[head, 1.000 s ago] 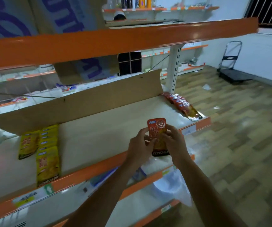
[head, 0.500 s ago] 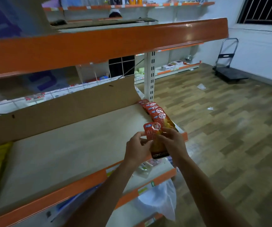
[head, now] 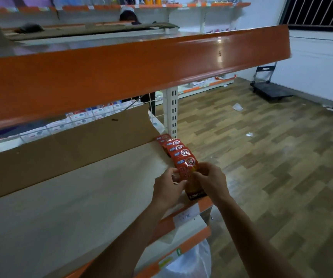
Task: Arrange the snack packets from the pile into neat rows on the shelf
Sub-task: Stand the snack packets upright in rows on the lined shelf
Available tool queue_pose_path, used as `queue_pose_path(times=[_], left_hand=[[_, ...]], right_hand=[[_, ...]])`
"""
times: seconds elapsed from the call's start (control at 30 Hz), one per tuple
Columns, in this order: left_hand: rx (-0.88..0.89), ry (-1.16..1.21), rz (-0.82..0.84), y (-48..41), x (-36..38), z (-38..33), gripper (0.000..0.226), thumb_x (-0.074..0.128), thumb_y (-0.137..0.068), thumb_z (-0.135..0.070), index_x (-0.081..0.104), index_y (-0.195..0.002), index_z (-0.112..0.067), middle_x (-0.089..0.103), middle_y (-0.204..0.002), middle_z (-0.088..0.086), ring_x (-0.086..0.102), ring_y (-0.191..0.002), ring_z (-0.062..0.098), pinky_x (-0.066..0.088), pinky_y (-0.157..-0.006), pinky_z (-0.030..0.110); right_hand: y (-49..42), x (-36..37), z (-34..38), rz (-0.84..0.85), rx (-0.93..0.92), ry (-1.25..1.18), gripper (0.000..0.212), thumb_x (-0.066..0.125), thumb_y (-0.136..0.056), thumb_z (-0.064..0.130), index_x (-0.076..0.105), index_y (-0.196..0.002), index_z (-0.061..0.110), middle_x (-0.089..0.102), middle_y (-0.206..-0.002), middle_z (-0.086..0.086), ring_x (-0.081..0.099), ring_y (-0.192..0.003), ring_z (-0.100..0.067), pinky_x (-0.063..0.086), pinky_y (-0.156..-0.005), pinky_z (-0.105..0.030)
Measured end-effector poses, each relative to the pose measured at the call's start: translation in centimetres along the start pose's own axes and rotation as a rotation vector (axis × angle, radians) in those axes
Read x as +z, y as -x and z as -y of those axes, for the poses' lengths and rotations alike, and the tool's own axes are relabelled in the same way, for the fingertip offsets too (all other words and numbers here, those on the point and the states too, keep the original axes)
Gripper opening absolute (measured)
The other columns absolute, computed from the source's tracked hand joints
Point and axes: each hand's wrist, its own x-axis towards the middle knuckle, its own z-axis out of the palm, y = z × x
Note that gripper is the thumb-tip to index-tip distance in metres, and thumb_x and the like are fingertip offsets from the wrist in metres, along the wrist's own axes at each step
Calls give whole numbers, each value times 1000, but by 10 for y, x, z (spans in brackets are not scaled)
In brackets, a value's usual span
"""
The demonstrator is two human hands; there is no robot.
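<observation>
One red snack packet [head: 188, 174] sits at the near end of a row of about five overlapping red packets [head: 175, 145], at the right end of the shelf [head: 77, 201]. It lies between the two hands: the left hand [head: 166, 188] and the right hand [head: 211, 181] each have their fingers clamped on one side edge.

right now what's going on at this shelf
A person is stocking a shelf. The left hand and the right hand together hold a red snack packet at the near end of a row of red packets, which lie overlapped along the shelf's right end. The held packet sits in line with that row, near the shelf's front edge. A cardboard sheet stands along the back.
</observation>
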Motion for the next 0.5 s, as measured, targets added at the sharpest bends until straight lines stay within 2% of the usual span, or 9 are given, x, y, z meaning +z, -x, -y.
queue_pose_path(times=[0.07,0.17,0.27,0.37,0.5], left_hand=[[-16,-19,-6,-4,5,1,45,74,-82,-27,57,-123,-18,69,-110,0,58,-79,3,44,-68,11],[-29,-37,-23,-7,13,-2,46,74,-81,-27,56,-123,-18,69,-111,1,57,-80,3,39,-64,6],[-64,-44,-40,-4,22,-5,50,73,-82,-32,54,-126,-18,68,-114,1,62,-90,8,45,-72,12],[-84,-104,-68,-1,29,-8,50,71,-83,-38,55,-126,-18,67,-115,0,63,-95,10,45,-76,17],[-106,-182,-148,1,33,-12,44,67,-85,-41,59,-121,-18,66,-117,0,63,-100,13,49,-84,23]], right_hand=[[-6,-1,-4,5,-10,25,35,67,-87,20,61,-120,15,68,-110,-4,63,-84,-7,47,-64,-14],[-16,-8,-7,11,-33,64,32,68,-85,19,63,-117,15,69,-108,-4,63,-84,-9,49,-65,-16],[-22,-15,-9,56,-55,126,33,68,-86,20,64,-117,14,69,-107,-6,63,-86,-13,53,-69,-24],[-25,-20,-16,109,-72,179,33,68,-86,21,63,-117,12,68,-108,-8,64,-92,-17,57,-81,-35],[-29,-22,-19,145,-88,241,31,67,-85,22,65,-115,14,69,-108,-7,64,-96,-20,55,-85,-39]])
